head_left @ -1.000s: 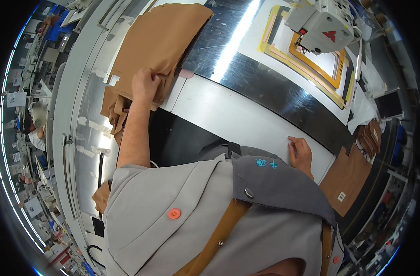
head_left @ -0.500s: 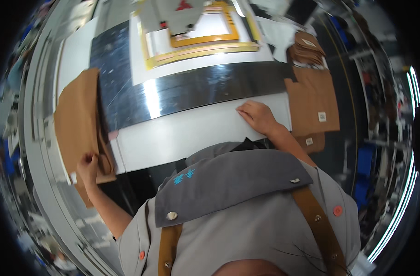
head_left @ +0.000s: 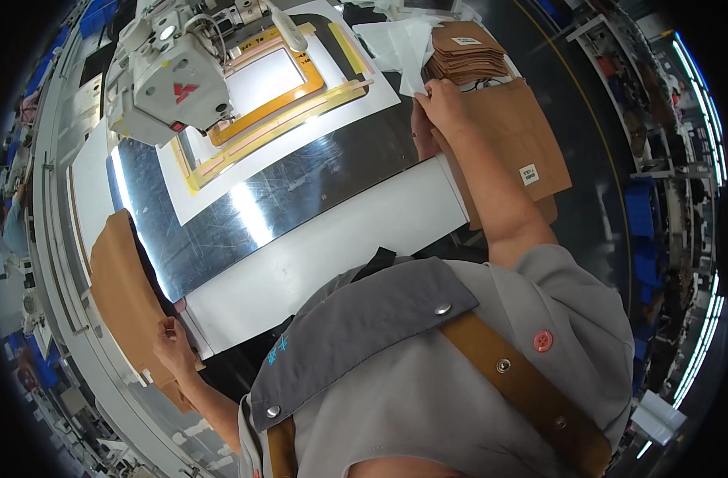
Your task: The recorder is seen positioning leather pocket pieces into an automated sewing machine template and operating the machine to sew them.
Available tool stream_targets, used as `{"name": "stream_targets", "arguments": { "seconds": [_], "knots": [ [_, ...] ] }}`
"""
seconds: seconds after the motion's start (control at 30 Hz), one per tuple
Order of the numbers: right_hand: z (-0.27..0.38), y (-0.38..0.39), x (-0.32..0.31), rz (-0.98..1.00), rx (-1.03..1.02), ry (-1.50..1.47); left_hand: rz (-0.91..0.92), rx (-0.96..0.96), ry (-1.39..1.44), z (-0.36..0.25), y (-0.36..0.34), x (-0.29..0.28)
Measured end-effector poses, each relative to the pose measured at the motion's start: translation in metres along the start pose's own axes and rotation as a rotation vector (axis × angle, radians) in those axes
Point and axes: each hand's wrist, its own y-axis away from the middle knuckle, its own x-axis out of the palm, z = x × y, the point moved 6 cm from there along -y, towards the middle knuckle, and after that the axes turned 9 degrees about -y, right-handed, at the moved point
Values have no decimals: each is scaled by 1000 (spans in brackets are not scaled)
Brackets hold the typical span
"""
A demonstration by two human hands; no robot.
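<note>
At the left table edge, my left hand [head_left: 173, 346] has its fingers curled on the near part of a long brown fabric piece [head_left: 121, 279], which hangs over the side. Reaching to the far right, my right hand [head_left: 444, 103] is closed in a pinch at the corner of a brown fabric panel [head_left: 507, 131] with a small white label. A raised fold of the panel shows below the fingers; the fingertips are partly hidden. Crumpled white sheets [head_left: 400, 48] lie against that hand. Just beyond it is a stack of folded brown pieces [head_left: 467, 52].
A white sewing machine head [head_left: 173, 80] stands over a yellow and orange frame [head_left: 268, 119] on a white sheet. A shiny metal plate [head_left: 292, 199] and a white board [head_left: 324, 267] lie between my arms. Shelves with blue bins [head_left: 647, 215] line the right side.
My right hand has moved from over the white board to the panel's far corner at the right. My left hand stays at the left fabric piece. The view has turned to the right.
</note>
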Motion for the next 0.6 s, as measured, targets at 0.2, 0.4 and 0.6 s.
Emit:
{"name": "stream_targets", "arguments": {
  "seconds": [0.2,0.4,0.6],
  "knots": [
    [0,-7,-2,22,-6,-17,69,227,108,-93,-16,17],
    [1,6,-24,-167,-118,-194,242,352,368,-228,-30,48],
    [20,12,-43,-268,-201,-216,489,596,533,-365,-21,94]
  ]
}}
